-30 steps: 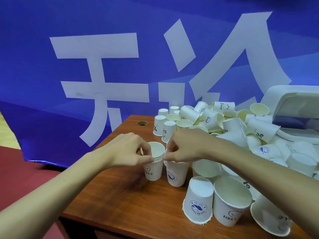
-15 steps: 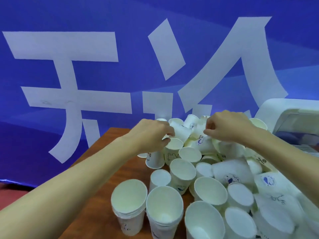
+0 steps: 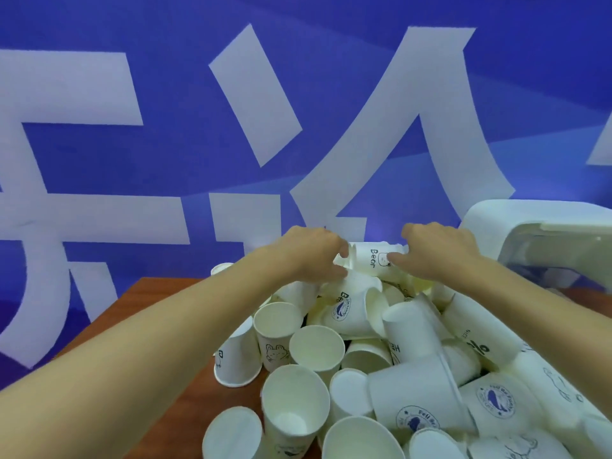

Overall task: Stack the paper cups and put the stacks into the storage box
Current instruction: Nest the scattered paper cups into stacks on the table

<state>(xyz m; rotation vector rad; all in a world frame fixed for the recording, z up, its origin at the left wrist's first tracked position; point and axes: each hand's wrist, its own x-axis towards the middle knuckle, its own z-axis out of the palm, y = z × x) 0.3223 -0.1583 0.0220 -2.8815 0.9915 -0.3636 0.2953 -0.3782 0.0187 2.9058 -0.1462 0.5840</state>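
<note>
Blue banner [image 3: 331, 94] with large white characters fills the whole background behind the work area. Brown wooden table [image 3: 159, 303] runs from left-centre toward the bottom edge; only its left part is bare. White storage box [image 3: 490, 220] sits at the right edge, beyond the right forearm, with rounded corners and a translucent panel facing the camera; whether anything is inside cannot be told. Pile of paper cups [image 3: 381, 359] covers the table's middle and right: white cups upright, inverted and lying on their sides, touching and overlapping, several printed with a whale emblem, a bear sketch or "HELLO"-type lettering. Near the front, one upright open cup [image 3: 294, 405] stands with its mouth toward the camera, an inverted cup [image 3: 235, 359] just left of and behind it. Both forearms reach in from the lower corners and meet over the far top of the pile. Left hand [image 3: 311, 256]: fingers curled, thumb and fingertips pinched at the left end of a cup marked "Bear" [image 3: 377, 260]. Right hand [image 3: 437, 250]: fingers curled down, fingertips on the right end of that same cup. The "Bear" cup lies on its side between the two hands, atop the pile, near the box but apart from it. Whether its underside touches the cups beneath cannot be told.
</note>
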